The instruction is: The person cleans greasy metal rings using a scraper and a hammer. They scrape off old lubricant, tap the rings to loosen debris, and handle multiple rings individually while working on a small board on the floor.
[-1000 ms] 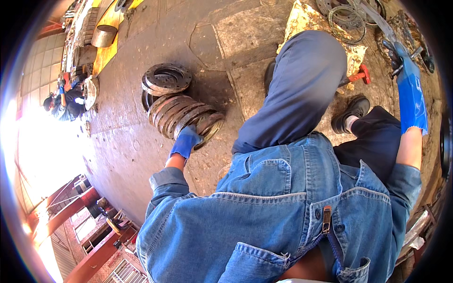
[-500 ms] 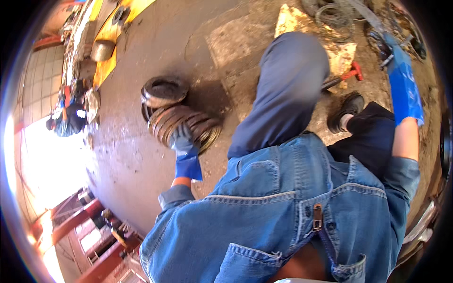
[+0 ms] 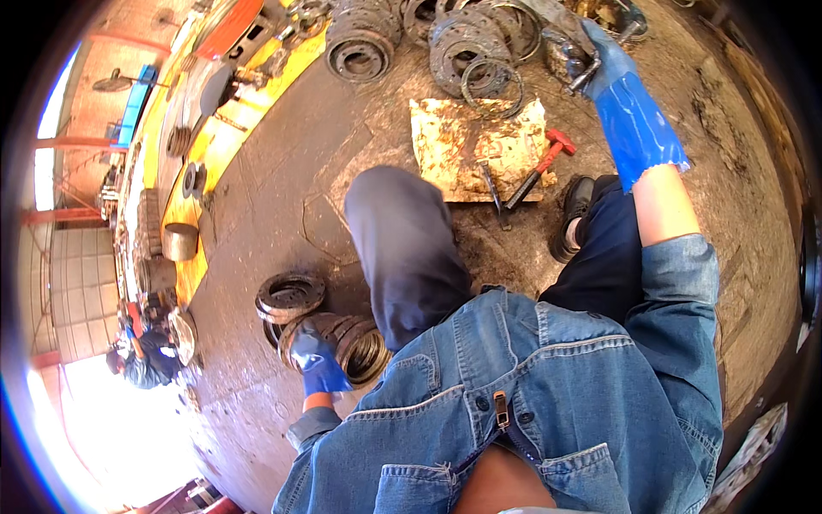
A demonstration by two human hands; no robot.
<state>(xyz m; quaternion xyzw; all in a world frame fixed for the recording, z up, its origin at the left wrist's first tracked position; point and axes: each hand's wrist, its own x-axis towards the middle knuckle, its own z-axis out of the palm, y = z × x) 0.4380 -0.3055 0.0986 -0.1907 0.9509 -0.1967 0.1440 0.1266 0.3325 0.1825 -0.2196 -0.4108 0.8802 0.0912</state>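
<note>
My left hand [image 3: 313,349], in a blue rubber glove, lies on top of a row of worn metal rings [image 3: 352,339] at the lower left. Its fingers stretch over the rims. Beside them is a dark, thick ring-shaped part [image 3: 291,295]. My right hand [image 3: 610,58], gloved likewise, reaches far to the upper right, fingers closed around something beside a shiny metal rod [image 3: 585,75]. A greasy metal assembly [image 3: 561,58] lies right by it, so what the fingers hold is hard to make out.
A hammer [image 3: 541,168] with a red head and a dark chisel-like tool [image 3: 493,195] lie on a stained yellowish sheet [image 3: 445,141]. Several greasy discs [image 3: 358,58] and a wire coil [image 3: 492,88] stand beyond. A yellow strip [image 3: 224,137] crosses the left, where another person [image 3: 150,360] is.
My view has turned toward the right-hand side, bringing the sheet, tools and discs into fuller sight. My left hand stays on the rings; my right stays by the greasy assembly.
</note>
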